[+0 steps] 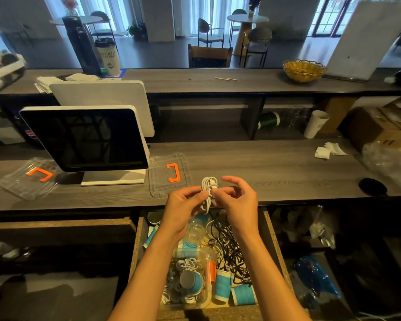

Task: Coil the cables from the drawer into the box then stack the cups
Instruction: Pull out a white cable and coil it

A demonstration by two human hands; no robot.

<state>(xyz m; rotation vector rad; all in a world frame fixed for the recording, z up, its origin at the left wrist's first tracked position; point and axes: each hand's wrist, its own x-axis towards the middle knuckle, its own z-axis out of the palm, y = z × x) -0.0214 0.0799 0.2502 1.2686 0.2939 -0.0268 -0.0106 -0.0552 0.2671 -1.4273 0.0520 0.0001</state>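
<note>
Closest to you, directly beneath your forearms, the clear plastic box (pixel 188 300) sits in the open drawer (pixel 272 230) and already holds several white coils, with a blue paper cup (pixel 191 280) lying among them, so part of the coiling looks done. Just right of the box, three more blue cups (pixel 222 286) lie loose and unstacked, and beyond them, under your right wrist, a tangle of black and white cables (pixel 227 242) is still waiting; by this view you are partway through the cables and the stacking has not begun. Higher up, above the drawer's far end, your left hand (pixel 183 207) pinches a white cable bundle (pixel 208 193) at its middle, fingers curled round it. Your right hand (pixel 237 200) meets the bundle from the other side, thumb and fingertips closed on the white plug end, seemingly finishing the last wrap. The bundle is a neat, narrow, upright hank of thin white cord, cinched at the waist. Just past your grip, on the counter (pixel 264 172), lies a clear lid with an orange handle (pixel 170 173), and farther left a dark screen (pixel 86 139).
</note>
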